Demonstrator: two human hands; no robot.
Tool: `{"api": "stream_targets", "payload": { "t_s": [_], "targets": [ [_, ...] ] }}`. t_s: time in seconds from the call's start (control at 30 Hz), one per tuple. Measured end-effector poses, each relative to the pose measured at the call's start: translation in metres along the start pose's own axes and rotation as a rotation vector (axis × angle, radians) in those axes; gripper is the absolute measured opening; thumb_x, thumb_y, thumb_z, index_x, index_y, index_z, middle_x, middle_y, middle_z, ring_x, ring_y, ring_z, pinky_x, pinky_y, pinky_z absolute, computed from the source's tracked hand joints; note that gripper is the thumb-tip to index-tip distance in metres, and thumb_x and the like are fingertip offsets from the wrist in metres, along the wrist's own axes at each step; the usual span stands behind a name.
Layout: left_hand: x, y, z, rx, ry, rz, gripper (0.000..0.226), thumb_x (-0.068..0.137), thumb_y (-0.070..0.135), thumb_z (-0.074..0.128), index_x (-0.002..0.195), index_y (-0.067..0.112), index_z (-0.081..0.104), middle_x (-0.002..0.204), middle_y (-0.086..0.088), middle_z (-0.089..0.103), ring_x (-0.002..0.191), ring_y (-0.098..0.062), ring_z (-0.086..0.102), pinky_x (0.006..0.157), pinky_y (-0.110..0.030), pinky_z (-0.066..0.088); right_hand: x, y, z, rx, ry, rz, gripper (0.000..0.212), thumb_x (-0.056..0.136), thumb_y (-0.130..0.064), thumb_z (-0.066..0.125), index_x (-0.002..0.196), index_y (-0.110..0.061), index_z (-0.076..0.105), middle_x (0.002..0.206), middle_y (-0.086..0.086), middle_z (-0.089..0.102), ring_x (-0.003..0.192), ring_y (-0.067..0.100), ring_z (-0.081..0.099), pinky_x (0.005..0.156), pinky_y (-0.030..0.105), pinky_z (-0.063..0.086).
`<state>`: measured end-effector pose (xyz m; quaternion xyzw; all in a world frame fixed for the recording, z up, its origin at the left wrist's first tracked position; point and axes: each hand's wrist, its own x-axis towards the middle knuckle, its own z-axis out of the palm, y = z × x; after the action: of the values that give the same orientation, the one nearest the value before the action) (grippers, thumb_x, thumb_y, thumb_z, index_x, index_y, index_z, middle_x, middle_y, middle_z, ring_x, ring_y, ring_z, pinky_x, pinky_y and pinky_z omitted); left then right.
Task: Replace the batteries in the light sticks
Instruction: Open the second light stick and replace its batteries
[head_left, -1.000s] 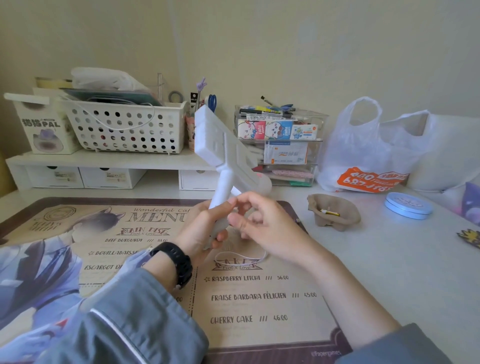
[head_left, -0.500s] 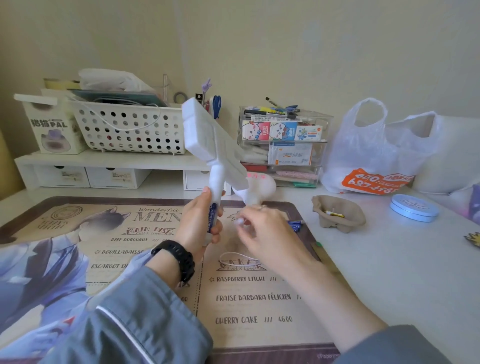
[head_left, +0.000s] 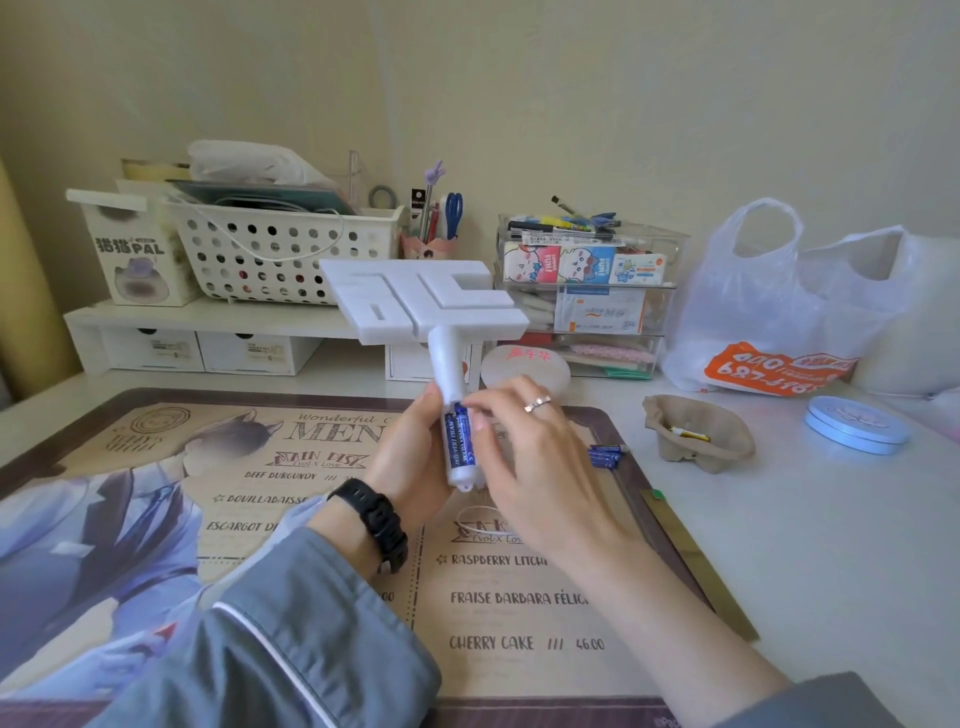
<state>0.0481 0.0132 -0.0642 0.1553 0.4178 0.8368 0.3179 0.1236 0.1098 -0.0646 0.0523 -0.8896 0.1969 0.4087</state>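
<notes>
Centre frame, I read the left hand (head_left: 410, 460) with fingers curled round the light stick (head_left: 423, 304), the right hand (head_left: 535, 457) with fingers touching its batteries (head_left: 458, 436), pinch unconfirmed, above the matted worktop (head_left: 831, 545).

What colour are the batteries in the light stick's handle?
Batteries are blue with white lettering; head view.

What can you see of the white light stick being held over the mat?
The light stick looks like matte white plastic: a flat rectangular head with raised blocky shapes, on a round handle. It is held roughly upright above the mat. The handle's compartment is open, showing blue batteries side by side. The left hand grips the handle; the right hand has fingertips at the batteries' upper end.
</notes>
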Motion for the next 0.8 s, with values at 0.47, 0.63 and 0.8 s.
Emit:
{"api": "stream_targets", "payload": {
  "t_s": [0.47, 0.63, 0.8],
  "targets": [
    [0.003, -0.008, 0.005, 0.020, -0.075, 0.117, 0.027, 0.104, 0.021, 0.024, 0.100, 0.013, 0.050, 0.084, -0.008, 0.061, 0.075, -0.017, 0.064, 0.069, -0.029, 0.055, -0.004, 0.000, 0.007, -0.017, -0.087, 0.014, 0.008, 0.089, -0.014, 0.052, 0.096, -0.018, 0.053, 0.105, -0.008, 0.046, 0.082, 0.016, 0.051, 0.059, 0.037, 0.046],
    [0.005, -0.012, 0.005, 0.019, -0.046, 0.132, 0.029, 0.104, 0.020, 0.023, 0.100, 0.016, 0.052, 0.083, -0.008, 0.056, 0.074, -0.018, 0.059, 0.071, -0.028, 0.051, -0.004, 0.001, 0.010, 0.002, -0.085, 0.026, 0.004, 0.090, -0.015, 0.052, 0.091, -0.018, 0.049, 0.100, -0.008, 0.043, 0.080, 0.014, 0.048, 0.057, 0.033, 0.040],
    [0.005, -0.015, 0.008, -0.005, -0.030, 0.132, 0.025, 0.103, 0.018, 0.024, 0.103, 0.014, 0.049, 0.098, -0.014, 0.048, 0.086, -0.024, 0.052, 0.081, -0.033, 0.043, -0.005, 0.002, 0.008, -0.008, -0.089, 0.045, 0.006, 0.091, -0.023, 0.053, 0.095, -0.020, 0.048, 0.101, -0.009, 0.043, 0.080, 0.013, 0.049, 0.058, 0.032, 0.040]
  ]
}}
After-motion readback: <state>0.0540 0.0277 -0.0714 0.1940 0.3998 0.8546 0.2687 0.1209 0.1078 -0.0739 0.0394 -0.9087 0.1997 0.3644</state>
